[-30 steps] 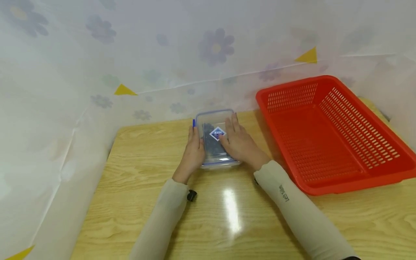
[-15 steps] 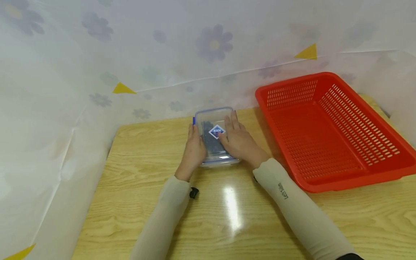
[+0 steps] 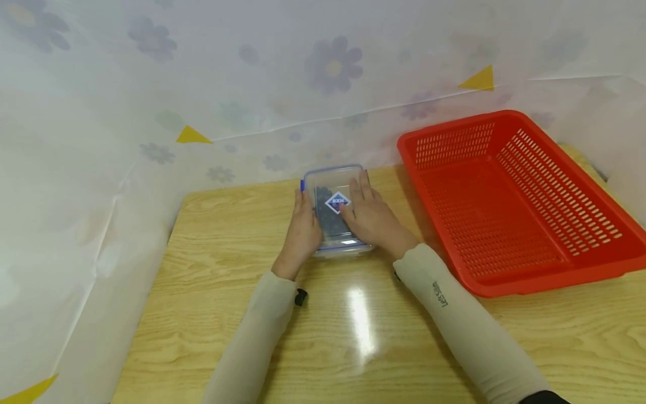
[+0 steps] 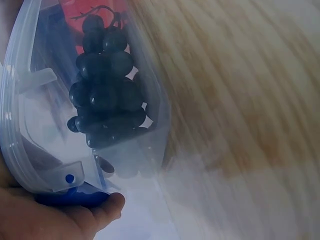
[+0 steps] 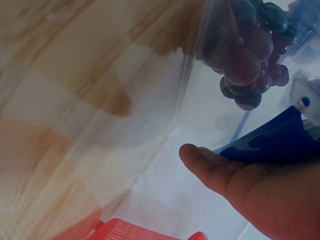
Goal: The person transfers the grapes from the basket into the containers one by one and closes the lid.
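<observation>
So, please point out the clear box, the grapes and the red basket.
clear box (image 3: 333, 175): head view, far part of its lid.
grapes (image 4: 105, 95): left wrist view, middle of the bunch.
red basket (image 3: 504, 207): head view, its perforated floor.

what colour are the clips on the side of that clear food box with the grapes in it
Blue. The clips on the clear box are solid dark blue, clearest in the right wrist view.
</observation>
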{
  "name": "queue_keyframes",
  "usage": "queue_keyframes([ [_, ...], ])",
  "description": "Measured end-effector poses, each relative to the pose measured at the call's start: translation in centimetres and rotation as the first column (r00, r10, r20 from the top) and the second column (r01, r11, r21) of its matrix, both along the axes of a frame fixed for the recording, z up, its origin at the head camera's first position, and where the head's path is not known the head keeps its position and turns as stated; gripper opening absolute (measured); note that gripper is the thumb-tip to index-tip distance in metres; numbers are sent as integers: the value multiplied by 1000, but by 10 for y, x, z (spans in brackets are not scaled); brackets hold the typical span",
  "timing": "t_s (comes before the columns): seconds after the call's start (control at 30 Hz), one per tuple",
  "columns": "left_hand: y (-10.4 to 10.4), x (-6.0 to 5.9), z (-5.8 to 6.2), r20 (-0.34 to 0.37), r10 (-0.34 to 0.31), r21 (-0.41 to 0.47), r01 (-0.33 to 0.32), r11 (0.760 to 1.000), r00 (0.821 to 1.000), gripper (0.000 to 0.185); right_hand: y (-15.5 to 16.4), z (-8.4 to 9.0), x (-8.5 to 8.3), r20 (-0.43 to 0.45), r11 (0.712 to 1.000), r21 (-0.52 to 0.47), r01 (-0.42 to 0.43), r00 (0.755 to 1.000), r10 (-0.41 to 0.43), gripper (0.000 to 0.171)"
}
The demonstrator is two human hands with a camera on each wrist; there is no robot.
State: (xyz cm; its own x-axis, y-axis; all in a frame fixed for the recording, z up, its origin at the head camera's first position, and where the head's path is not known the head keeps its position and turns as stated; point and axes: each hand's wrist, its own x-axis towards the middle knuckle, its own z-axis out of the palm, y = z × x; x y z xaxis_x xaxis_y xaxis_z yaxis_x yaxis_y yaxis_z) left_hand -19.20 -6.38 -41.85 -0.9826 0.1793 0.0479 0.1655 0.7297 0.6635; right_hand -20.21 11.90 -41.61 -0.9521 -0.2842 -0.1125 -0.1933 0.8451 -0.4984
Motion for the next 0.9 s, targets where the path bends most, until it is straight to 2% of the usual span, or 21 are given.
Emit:
queue_keyframes([
  [0.27, -3, 3, -1, -46, -48, -14, 48, 999, 998, 55, 0, 1, 1, -1, 1000, 4, 3, 1000, -3, 77],
  [0.47, -4, 4, -1, -38, -58, -19, 57, 998, 998, 55, -1, 2, 1, 4, 1000, 6, 1, 1000, -1, 77],
  [0.7, -3, 3, -1, -10, -64, -105, 63, 992, 998, 66, 0, 4, -1, 3, 1000, 4, -8, 1000, 8, 77],
  [0.9, -4, 3, -1, -1, -58, -162, 57, 985, 998, 61, 0, 2, 0, 0, 1000, -19, 8, 1000, -8, 77],
])
